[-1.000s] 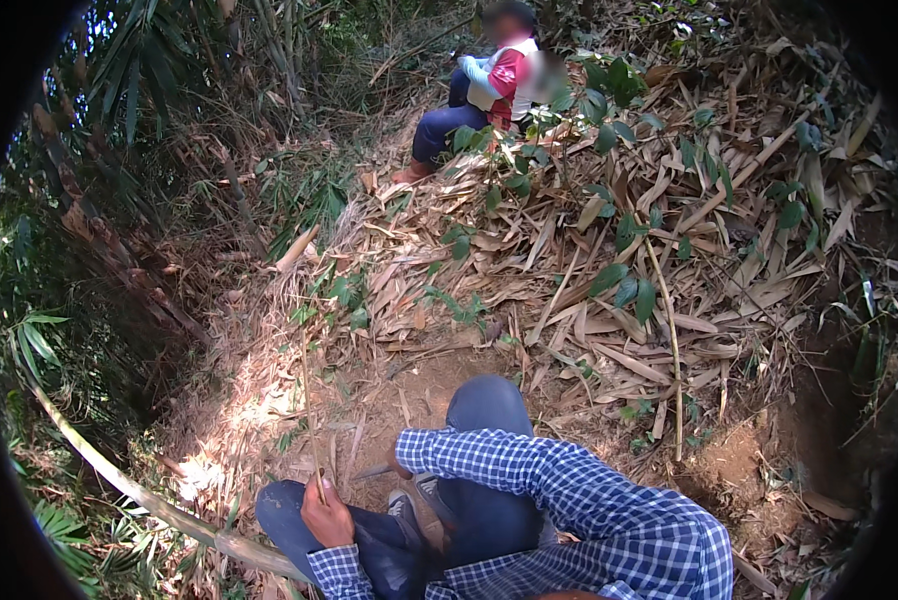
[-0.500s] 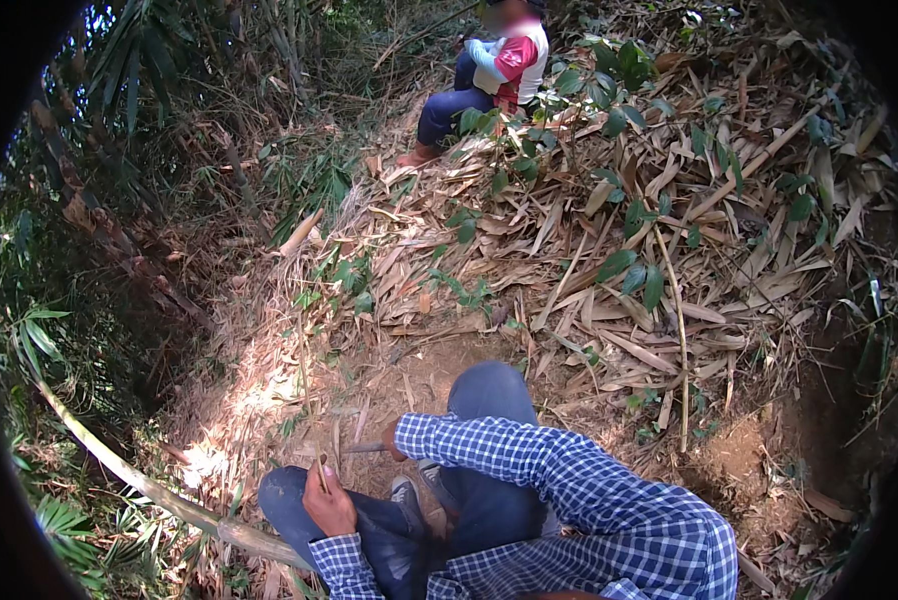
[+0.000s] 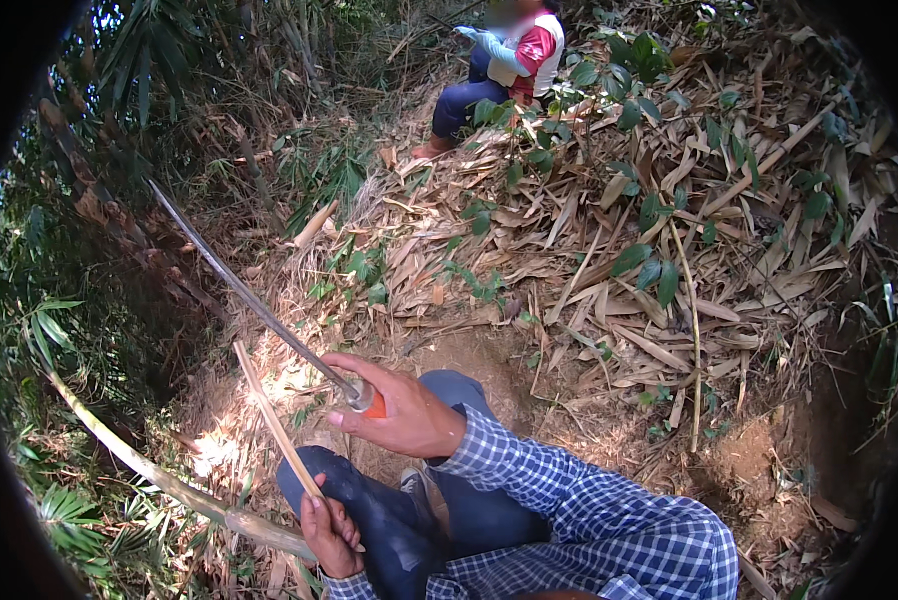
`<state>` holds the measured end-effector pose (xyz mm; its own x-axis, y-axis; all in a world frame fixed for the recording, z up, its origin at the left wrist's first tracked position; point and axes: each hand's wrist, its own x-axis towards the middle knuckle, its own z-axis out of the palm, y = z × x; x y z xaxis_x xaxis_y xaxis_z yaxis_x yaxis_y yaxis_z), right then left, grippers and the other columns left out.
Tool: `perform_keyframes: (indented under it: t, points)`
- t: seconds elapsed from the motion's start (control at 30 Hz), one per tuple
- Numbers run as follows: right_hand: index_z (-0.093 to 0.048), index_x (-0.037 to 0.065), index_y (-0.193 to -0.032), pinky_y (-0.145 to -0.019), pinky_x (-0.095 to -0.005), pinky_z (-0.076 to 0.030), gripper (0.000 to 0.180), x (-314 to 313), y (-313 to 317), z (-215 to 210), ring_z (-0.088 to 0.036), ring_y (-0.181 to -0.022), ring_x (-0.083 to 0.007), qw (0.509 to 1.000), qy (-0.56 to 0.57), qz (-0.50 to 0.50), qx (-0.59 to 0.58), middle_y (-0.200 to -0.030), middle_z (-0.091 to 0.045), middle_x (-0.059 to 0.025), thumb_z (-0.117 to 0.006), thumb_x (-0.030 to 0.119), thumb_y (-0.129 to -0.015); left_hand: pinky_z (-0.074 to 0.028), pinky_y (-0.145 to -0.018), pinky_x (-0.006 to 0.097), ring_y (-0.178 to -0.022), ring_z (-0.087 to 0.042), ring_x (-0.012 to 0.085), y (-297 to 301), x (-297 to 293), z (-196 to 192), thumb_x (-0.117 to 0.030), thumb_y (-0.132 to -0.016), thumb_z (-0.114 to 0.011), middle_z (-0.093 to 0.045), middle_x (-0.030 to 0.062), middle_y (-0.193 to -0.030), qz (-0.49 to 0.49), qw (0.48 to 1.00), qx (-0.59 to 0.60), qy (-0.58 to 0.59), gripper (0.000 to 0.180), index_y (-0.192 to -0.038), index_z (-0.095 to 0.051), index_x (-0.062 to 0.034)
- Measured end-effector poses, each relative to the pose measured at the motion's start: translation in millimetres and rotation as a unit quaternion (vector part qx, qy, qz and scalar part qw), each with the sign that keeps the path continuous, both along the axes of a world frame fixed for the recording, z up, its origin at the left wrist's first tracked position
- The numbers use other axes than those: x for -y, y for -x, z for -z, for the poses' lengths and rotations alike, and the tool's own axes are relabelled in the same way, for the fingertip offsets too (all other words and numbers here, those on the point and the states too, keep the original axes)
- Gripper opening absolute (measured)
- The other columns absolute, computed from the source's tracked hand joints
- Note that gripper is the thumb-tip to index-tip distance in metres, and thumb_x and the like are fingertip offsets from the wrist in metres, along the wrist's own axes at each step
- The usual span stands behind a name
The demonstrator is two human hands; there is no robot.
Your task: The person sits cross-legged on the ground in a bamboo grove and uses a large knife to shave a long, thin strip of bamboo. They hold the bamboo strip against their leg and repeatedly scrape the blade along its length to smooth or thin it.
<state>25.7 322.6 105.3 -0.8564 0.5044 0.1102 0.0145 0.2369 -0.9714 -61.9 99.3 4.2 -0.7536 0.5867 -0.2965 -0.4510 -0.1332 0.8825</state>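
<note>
My right hand [image 3: 414, 412] grips the orange handle of a machete [image 3: 252, 292]. Its long, slightly curved blade reaches up and to the left, away from me. Below it, my left hand [image 3: 327, 532] is closed around a slim, pale bamboo strip [image 3: 269, 412], held over my bent left knee. The strip slants up and left, and its top end stands apart from the blade. Part of the machete handle is hidden inside my right palm.
A long bamboo pole [image 3: 159, 478] runs past my left leg. Farther up the slope a person [image 3: 514, 60] sits among dry bamboo leaves [image 3: 609, 260] and green leafy stems. Dense bamboo growth [image 3: 119, 250] stands at left. A thin stick [image 3: 691, 340] lies at right.
My right hand has risen, lifting the machete above my knees. The bamboo strip in my left hand now shows lengthwise, and that hand sits lower. The seated person's forearm has lifted.
</note>
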Motion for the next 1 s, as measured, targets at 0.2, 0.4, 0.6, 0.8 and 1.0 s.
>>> perform_keyframes:
  t: [0.2,0.4,0.6,0.8,1.0]
  points:
    - [-0.064,0.001,-0.1,-0.056,-0.0365,-0.047,0.035,5.7,-69.0,67.2,-0.061,-0.057,-0.0231,0.991,-0.07,0.112,0.009,-0.065,-0.061,-0.0115,-0.074,0.032,-0.086,-0.029,-0.034,0.019,-0.04,-0.036,0.0048,-33.4,-40.4,-4.8,-0.028,-0.106,-0.042,-0.048,0.0023,-0.067,0.137,0.99,0.028,-0.027,0.029,-0.115,-0.049,-0.0017]
    - [-0.063,0.004,-0.081,-0.056,-0.0358,-0.048,0.028,30.4,-105.2,110.0,-0.065,-0.06,-0.0256,0.985,-0.074,0.105,0.112,-0.065,-0.062,-0.0131,-0.077,0.028,-0.083,-0.027,-0.035,0.02,-0.04,-0.036,0.0043,-53.3,-46.3,18.0,-0.029,-0.106,-0.042,-0.05,0.0017,-0.064,0.176,0.982,0.056,0.037,0.031,-0.106,-0.055,-0.0009]
    - [-0.065,0.006,-0.092,-0.058,-0.0456,-0.052,0.027,12.2,-126.8,132.8,-0.067,-0.068,-0.0361,0.958,-0.185,0.068,0.206,-0.073,-0.066,-0.0169,-0.075,0.022,-0.073,-0.024,-0.036,0.019,-0.04,-0.031,0.0032,-45.4,-44.2,7.9,-0.03,-0.106,-0.044,-0.046,-0.0014,-0.063,0.199,0.967,0.053,0.148,0.033,-0.104,-0.057,-0.0004]
    - [-0.06,0.006,-0.086,-0.054,-0.0451,-0.05,0.028,18.5,-112.1,145.6,-0.064,-0.059,-0.0351,0.948,-0.286,-0.012,0.139,-0.066,-0.062,-0.0135,-0.076,0.024,-0.07,-0.024,-0.037,0.019,-0.041,-0.03,0.0028,-55.7,-22.5,5.9,-0.026,-0.107,-0.04,-0.041,-0.0034,-0.061,0.171,0.97,0.089,0.149,0.031,-0.107,-0.057,-0.0002]
    - [-0.06,0.008,-0.086,-0.053,-0.0457,-0.049,0.028,-11.7,-81.9,155.8,-0.064,-0.06,-0.0332,0.926,-0.334,-0.035,0.171,-0.064,-0.061,-0.0115,-0.076,0.024,-0.07,-0.024,-0.037,0.019,-0.041,-0.028,0.0024,-61.5,-12.6,-5.9,-0.026,-0.107,-0.04,-0.037,-0.0051,-0.06,0.18,0.963,0.101,0.172,0.032,-0.106,-0.058,-0.0001]
